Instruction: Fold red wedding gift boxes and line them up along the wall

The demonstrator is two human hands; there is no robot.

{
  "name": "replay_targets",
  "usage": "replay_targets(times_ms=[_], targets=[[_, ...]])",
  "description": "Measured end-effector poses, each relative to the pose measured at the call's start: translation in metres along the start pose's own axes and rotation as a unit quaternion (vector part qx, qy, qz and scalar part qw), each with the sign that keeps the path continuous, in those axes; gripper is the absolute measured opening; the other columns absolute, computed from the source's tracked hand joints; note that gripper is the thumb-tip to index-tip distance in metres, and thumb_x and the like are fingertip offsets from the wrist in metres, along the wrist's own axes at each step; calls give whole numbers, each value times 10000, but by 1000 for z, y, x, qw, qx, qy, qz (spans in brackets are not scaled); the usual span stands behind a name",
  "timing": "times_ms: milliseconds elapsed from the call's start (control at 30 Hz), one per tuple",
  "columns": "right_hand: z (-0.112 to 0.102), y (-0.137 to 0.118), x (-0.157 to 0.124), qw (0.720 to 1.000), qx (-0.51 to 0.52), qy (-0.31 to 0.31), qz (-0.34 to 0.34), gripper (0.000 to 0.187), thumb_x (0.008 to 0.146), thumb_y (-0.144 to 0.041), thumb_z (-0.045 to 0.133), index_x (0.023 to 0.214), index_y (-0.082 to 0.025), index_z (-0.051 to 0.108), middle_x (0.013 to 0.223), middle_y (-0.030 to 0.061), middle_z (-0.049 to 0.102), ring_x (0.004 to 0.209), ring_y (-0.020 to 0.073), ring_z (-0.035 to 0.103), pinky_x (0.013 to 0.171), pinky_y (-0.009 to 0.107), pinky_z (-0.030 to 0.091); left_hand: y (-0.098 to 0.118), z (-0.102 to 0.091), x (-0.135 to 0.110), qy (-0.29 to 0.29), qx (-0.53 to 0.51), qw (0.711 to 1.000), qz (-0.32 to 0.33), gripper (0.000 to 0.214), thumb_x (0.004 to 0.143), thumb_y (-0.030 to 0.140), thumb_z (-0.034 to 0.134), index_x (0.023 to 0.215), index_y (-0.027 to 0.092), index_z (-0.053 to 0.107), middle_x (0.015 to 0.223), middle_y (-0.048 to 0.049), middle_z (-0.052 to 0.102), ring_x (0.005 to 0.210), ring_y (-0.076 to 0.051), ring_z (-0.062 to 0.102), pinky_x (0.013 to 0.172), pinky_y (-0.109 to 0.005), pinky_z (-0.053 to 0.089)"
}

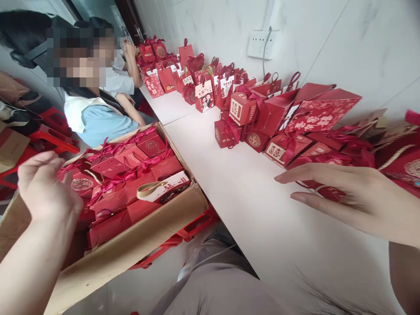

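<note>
My left hand (pixel 46 188) hovers over a cardboard carton (pixel 131 247) at my left, fingers loosely curled and apart, holding nothing. The carton is packed with several red gift boxes (pixel 131 175) tied with ribbons; a white box with a tan handle (pixel 164 188) lies on top near its front. My right hand (pixel 348 194) stretches flat, fingers out, above the white table (pixel 229 175), fingertips pointing left. Under and behind it lie flat red gift boxes (pixel 285 148) in a heap; it grips none of them.
More red boxes and small bags (pixel 203 94) line the wall side of the table to the far end. A seated person (pixel 95 105) is beyond the carton, another behind. A wall socket (pixel 260 43) with a cable is above. Red stools (pixel 49 135) stand at left.
</note>
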State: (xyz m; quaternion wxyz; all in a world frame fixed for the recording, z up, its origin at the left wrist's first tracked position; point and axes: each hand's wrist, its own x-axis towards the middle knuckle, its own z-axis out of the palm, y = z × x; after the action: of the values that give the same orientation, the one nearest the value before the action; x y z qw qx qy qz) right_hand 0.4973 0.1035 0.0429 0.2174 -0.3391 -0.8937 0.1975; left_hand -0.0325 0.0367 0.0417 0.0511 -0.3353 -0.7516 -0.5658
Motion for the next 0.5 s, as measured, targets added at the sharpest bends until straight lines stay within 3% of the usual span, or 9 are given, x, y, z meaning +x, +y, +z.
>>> replay_targets(times_ms=[67, 133, 200, 300, 400, 433, 500], targets=[[-6, -1, -21, 999, -16, 39, 25, 248, 971, -341, 575, 1199, -430, 617, 1133, -4, 741, 940, 236, 734, 716, 311, 593, 36, 10, -24, -46, -104, 990, 80, 286, 825, 309, 616, 1098, 225, 635, 1150, -2, 682, 1190, -204, 627, 1033, -394, 500], [-10, -4, -43, 995, -34, 86, 44, 253, 949, -347, 608, 1184, -440, 631, 1122, -16, 747, 945, 235, 736, 665, 293, 604, 61, 16, -49, -185, -51, 967, 168, 246, 870, 351, 639, 1085, 240, 683, 1085, 12, 710, 1102, -205, 661, 1062, -414, 486], [-13, -8, -64, 989, -51, 130, 41, 242, 924, -384, 640, 1163, -417, 665, 1110, -30, 752, 965, 236, 737, 671, 282, 622, 76, 19, -71, -288, 4, 912, 292, 191, 863, 343, 680, 1017, 240, 727, 1040, 1, 734, 1004, -208, 683, 1007, -399, 520], [-17, -14, -92, 985, -61, 158, 15, 249, 921, -356, 644, 1165, -376, 685, 1103, -51, 753, 1029, 225, 725, 843, 274, 615, 90, 27, -103, -372, -17, 806, 460, 187, 840, 178, 703, 1017, 231, 731, 1037, -29, 742, 948, -194, 696, 887, -323, 565], [-23, -21, -114, 981, -79, 175, -4, 249, 935, -300, 630, 1172, -358, 682, 1111, -61, 752, 1062, 202, 709, 1007, 270, 538, 108, 47, -139, -478, -76, 690, 539, 276, 838, 64, 665, 1070, 209, 698, 992, -57, 744, 915, -181, 704, 779, -276, 588], [-26, -23, -121, 978, -87, 188, -1, 235, 938, -300, 630, 1158, -351, 690, 1101, -59, 755, 1053, 197, 710, 1017, 268, 526, 117, 56, -153, -499, -99, 661, 551, 266, 836, 54, 663, 1055, 202, 696, 963, -62, 745, 885, -178, 705, 760, -274, 588], [-33, -26, -134, 967, -103, 231, 31, 196, 932, -309, 644, 1112, -339, 716, 1062, -50, 764, 1005, 189, 719, 962, 263, 540, 136, 77, -181, -512, -160, 633, 557, 246, 834, 47, 666, 1027, 196, 696, 908, -59, 746, 824, -168, 706, 744, -275, 587]])
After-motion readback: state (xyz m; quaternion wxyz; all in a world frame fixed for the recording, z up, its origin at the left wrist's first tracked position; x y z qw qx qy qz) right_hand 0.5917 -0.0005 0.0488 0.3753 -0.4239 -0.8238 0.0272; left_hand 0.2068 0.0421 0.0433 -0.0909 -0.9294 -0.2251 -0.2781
